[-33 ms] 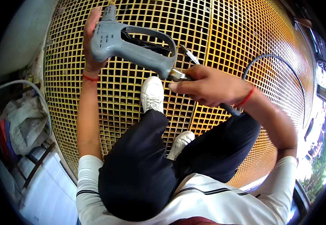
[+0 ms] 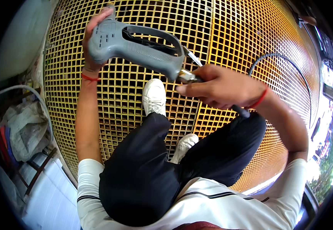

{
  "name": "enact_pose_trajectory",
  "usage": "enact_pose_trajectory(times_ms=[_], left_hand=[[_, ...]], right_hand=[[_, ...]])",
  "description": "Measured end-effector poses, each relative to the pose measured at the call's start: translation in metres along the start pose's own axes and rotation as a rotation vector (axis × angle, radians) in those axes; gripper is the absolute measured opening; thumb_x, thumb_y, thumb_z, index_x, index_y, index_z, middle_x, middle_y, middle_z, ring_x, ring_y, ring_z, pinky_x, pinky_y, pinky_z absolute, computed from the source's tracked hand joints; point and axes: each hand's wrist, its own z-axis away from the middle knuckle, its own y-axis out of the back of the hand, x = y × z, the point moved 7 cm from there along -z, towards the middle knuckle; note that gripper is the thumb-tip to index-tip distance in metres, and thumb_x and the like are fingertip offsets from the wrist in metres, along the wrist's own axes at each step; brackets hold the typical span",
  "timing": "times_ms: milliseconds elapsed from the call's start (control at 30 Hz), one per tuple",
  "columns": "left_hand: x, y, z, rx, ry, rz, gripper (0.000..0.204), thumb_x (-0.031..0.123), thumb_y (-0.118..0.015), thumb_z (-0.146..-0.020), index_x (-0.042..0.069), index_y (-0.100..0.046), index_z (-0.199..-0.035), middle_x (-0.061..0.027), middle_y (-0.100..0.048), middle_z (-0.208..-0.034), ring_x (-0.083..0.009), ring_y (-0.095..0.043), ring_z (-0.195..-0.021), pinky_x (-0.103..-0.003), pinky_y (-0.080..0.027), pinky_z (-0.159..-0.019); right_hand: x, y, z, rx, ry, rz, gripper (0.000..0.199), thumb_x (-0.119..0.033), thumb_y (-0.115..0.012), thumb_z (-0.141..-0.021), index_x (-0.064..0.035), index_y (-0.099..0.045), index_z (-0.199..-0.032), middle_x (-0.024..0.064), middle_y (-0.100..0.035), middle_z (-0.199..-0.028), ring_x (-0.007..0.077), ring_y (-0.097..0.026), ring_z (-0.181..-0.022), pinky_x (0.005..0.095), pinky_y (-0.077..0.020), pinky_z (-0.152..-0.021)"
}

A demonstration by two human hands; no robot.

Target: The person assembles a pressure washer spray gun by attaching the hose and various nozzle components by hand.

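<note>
A grey pressure washer gun (image 2: 143, 55) lies tilted across the view, its short nozzle end toward the top left. My left hand (image 2: 88, 32) is closed around its front body from the left, with most of the fingers hidden behind it. At the lower end of the gun's handle sits a metal fitting (image 2: 187, 76). Thumb and fingers of my right hand (image 2: 227, 87) pinch this fitting at the hose end; whether it is fully seated in the handle I cannot tell. A dark hose piece (image 2: 241, 111) comes out below my right hand. A slim silver piece (image 2: 191, 56) shows behind the knuckles.
Yellow floor grating (image 2: 128, 90) lies beneath my white shoes (image 2: 154, 96). A dark hose (image 2: 285, 57) curves over it at the right. Plastic sheeting (image 2: 26, 130), a pale hose (image 2: 40, 94) and a white ribbed surface (image 2: 55, 195) are at the left.
My right hand has shifted slightly right along with the fitting. The gun's handle end moved a little right, while its front and my left hand moved slightly left.
</note>
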Motion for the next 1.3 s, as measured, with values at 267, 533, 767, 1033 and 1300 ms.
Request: enact_pose_trajectory(times_ms=[267,533,767,1033,1300], left_hand=[[0.007,-0.044,-0.083,-0.04,0.192,0.146,0.048,0.038,-0.071,-0.099,-0.003,-0.066,-0.124,-0.0039,-0.071,-0.097,-0.0094,-0.063,-0.087,-0.026,-0.052,-0.078],[-0.046,-0.06,-0.029,-0.613,1.112,-0.07,0.061,0.062,-0.054,-0.101,0.008,-0.067,-0.077,0.0017,-0.057,-0.059,-0.0067,-0.053,-0.049,-0.022,-0.042,-0.046],[-0.104,-0.026,0.034,-1.059,1.607,-0.364,0.072,0.078,-0.058,-0.087,0.008,-0.071,-0.093,-0.0043,-0.061,-0.058,-0.0142,-0.057,-0.042,-0.031,-0.05,-0.038],[0.047,-0.016,0.061,-0.03,0.045,-0.633,0.076,0.068,-0.048,-0.1,0.001,-0.055,-0.133,-0.0174,-0.061,-0.135,-0.0301,-0.059,-0.124,-0.044,-0.045,-0.105],[0.073,-0.034,0.002,-0.135,-0.368,-0.538,0.103,0.096,-0.046,-0.072,-0.001,-0.07,-0.096,-0.0146,-0.077,-0.102,-0.0339,-0.075,-0.095,-0.048,-0.055,-0.097]], right_hand=[[-0.024,0.102,0.063,0.537,0.111,0.517,0.051,-0.048,-0.072,-0.092,0.001,-0.074,-0.079,0.0011,-0.051,-0.054,0.0093,-0.049,-0.048,0.0317,-0.0398,-0.047],[0.046,0.089,-0.048,0.54,0.2,0.343,0.04,-0.029,-0.064,-0.087,0.009,-0.068,-0.077,0.018,-0.066,-0.065,0.0278,-0.067,-0.06,0.0425,-0.0539,-0.063],[0.039,0.033,-0.179,0.624,0.303,0.462,0.04,-0.033,-0.065,-0.089,0.0053,-0.072,-0.081,0.0253,-0.07,-0.073,0.0381,-0.072,-0.07,0.0459,-0.0584,-0.073],[0.029,0.047,-0.135,0.333,0.178,0.128,0.037,-0.03,-0.066,-0.094,0.0022,-0.059,-0.077,0.0054,-0.05,-0.048,0.016,-0.051,-0.037,0.0326,-0.0423,-0.036],[0.011,0.027,-0.096,0.295,0.277,0.293,0.035,-0.025,-0.06,-0.09,0.0058,-0.061,-0.073,0.0127,-0.058,-0.055,0.0221,-0.058,-0.042,0.0363,-0.0487,-0.042]])
